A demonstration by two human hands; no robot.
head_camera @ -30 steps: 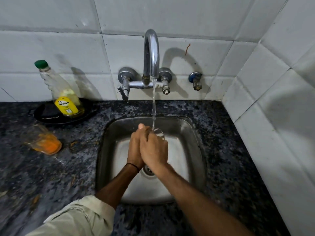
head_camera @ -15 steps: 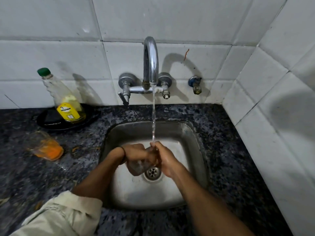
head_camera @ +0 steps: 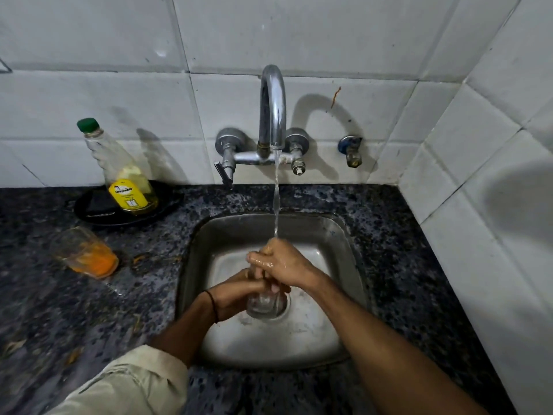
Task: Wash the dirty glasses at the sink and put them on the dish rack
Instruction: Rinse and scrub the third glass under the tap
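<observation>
A clear glass (head_camera: 264,305) is held upright over the drain of the steel sink (head_camera: 344,235). My left hand (head_camera: 236,292) wraps its side. My right hand (head_camera: 284,263) covers its mouth, wet, with fingers over the rim. Water runs from the chrome tap (head_camera: 272,106) onto my right hand. A second glass (head_camera: 85,253), smeared with orange residue, lies tilted on the dark granite counter left of the sink. No dish rack is in view.
A dish-soap bottle (head_camera: 125,175) with a green cap and yellow label stands on a black plate (head_camera: 89,205) at the back left. White tiled walls close the back and right side. A small valve (head_camera: 350,148) sticks out right of the tap.
The glass has turned more upright over the drain. My right hand has moved up onto its mouth, while my left hand stays around its side.
</observation>
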